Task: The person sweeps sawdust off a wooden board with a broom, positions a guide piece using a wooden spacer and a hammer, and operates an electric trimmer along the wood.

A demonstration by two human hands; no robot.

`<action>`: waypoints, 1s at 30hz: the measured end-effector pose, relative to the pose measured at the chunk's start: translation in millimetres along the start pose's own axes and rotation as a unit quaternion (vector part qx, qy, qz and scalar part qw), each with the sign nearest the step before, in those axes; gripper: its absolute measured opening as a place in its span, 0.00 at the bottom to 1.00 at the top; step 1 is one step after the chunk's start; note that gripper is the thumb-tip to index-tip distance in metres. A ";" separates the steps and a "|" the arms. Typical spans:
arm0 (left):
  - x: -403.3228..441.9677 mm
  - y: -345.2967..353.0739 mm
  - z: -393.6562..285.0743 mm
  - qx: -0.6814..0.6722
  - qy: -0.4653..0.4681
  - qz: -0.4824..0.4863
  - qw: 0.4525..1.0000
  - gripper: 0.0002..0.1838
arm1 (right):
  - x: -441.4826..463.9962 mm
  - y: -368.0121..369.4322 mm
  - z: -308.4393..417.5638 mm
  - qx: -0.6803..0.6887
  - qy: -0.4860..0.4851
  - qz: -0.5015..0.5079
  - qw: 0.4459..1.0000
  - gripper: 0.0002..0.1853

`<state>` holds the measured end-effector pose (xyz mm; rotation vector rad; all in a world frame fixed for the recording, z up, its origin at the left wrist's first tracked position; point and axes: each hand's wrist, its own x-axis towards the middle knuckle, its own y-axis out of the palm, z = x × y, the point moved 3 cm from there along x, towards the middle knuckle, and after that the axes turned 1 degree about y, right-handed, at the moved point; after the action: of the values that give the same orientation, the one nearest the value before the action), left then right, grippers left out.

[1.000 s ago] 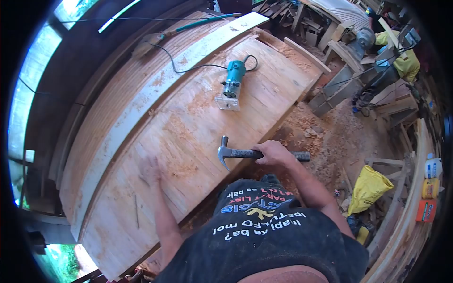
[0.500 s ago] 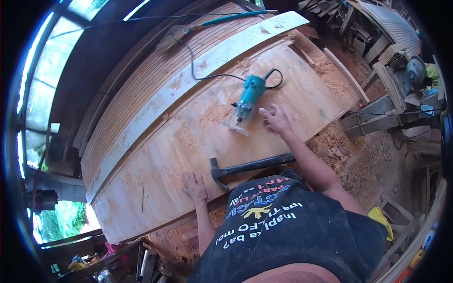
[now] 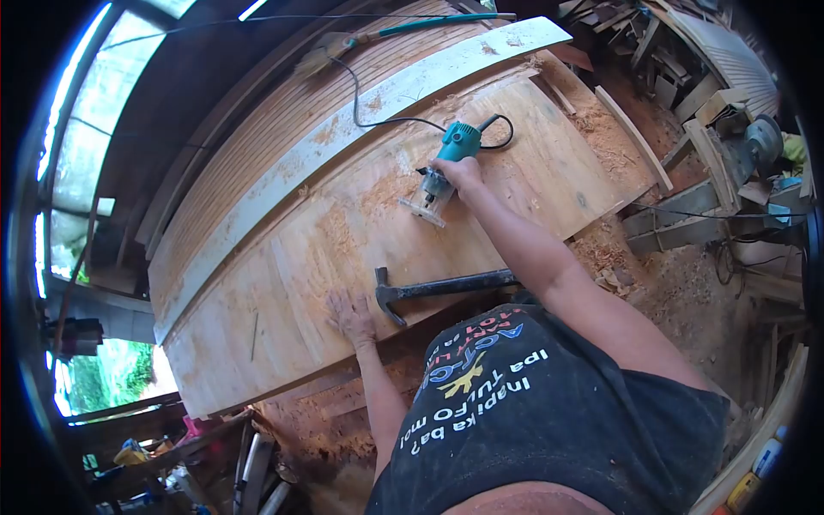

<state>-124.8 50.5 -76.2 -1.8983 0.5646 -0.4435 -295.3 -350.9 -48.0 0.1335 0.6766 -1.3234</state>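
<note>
R grip [image 3: 457, 174] on router [image 3: 462, 141], bit [image 3: 430, 198] in clr base [image 3: 422, 212], L grip [image 3: 353, 318] on board [image 3: 292, 283]

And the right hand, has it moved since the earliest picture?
Yes. The right hand has moved from the near edge of the wooden board toward the white curved strip, onto the teal router.

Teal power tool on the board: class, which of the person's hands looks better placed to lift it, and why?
Right, probably: the right hand grips the teal power tool. The left hand lies spread on the board, apart from the tool and nearer the hammer.
</note>
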 end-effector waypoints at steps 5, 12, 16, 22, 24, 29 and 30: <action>-1.0 -2.2 6.6 -0.034 0.021 0.010 0.999 0.36 | 1.3 -10.8 -7.9 0.039 -0.032 0.024 0.998 0.26; -58.2 -23.6 9.6 -0.121 0.014 -0.078 0.989 0.36 | -36.4 -59.6 -11.5 0.246 -0.117 0.208 0.939 0.22; -102.2 -28.7 13.7 -0.115 -0.047 -0.091 0.988 0.37 | -22.5 -127.9 -11.8 0.292 -0.141 0.251 0.912 0.19; -144.2 -11.2 -9.6 -0.186 -0.088 -0.095 0.974 0.37 | 31.9 -288.9 -7.8 0.350 -0.177 0.221 0.893 0.22; -147.9 -5.5 -28.2 -0.206 -0.105 -0.107 0.967 0.37 | 37.6 -346.5 6.5 0.202 -0.204 0.137 0.948 0.30; -137.5 4.7 -33.0 -0.193 -0.169 -0.112 0.960 0.38 | 76.1 -426.9 12.5 -0.117 -0.190 0.096 0.970 0.36; -135.5 4.6 -35.6 -0.176 -0.178 -0.115 0.961 0.37 | 84.3 -435.8 7.8 -0.120 -0.175 0.103 0.972 0.36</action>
<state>-256.0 99.7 -73.4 -2.3324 0.1897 -0.1416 -686.8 -542.6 36.6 -0.2182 0.5006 -1.0215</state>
